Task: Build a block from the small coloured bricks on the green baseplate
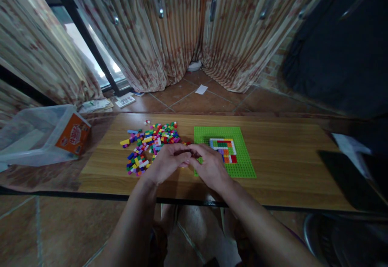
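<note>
At the far left I see a clear plastic bag lying on the desk, with an orange box inside it at its right end. Right of that, a loose pile of small coloured bricks is spread over the wood, near the middle of the desk. My left hand sits just at the pile's right edge, fingers curled inward, and its fingertips meet those of my right hand over the desk. Both hands are closed together around something small and dark between the fingertips; I cannot tell what it is. My right hand covers the lower left corner of a green baseplate, which lies flat just right of the pile. On the baseplate, a partly filled block of mixed-colour bricks stands touching my right hand's knuckles. Further right the desk runs on bare to a dark flat thing at the edge.
</note>
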Demonstrator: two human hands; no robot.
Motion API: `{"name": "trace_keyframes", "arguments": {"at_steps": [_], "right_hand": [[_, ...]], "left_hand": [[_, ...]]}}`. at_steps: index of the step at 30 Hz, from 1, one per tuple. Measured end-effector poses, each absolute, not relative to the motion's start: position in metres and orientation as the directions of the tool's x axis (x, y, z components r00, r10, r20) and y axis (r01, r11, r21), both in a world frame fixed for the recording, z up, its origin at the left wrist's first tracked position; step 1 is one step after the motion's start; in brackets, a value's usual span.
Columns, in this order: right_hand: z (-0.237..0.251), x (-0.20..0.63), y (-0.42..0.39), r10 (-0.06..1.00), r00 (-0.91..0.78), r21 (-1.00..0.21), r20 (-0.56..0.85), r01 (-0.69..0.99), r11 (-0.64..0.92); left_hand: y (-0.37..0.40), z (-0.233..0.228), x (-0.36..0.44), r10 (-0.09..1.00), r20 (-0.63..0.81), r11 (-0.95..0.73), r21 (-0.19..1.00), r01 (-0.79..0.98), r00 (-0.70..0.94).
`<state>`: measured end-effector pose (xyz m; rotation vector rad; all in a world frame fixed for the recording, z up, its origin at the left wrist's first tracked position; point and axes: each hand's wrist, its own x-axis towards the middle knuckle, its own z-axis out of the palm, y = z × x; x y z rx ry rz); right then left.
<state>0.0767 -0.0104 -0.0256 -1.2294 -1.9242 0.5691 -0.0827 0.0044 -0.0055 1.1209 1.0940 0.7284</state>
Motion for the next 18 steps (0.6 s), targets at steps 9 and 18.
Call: {"name": "trace_keyframes", "arguments": {"at_steps": [9, 18], "right_hand": [[-0.02, 0.091, -0.016, 0.911, -0.21, -0.716, 0.355, 0.565, 0.409], [-0.018, 0.147, -0.005, 0.916, -0.094, -0.746, 0.39, 0.551, 0.374]], "left_hand": [[0.005, -0.002, -0.071, 0.895, -0.342, 0.365, 0.93, -0.032, 0.286], [0.01, -0.003, -0.06, 0.915, -0.339, 0.351, 0.936, -0.015, 0.216]]}}
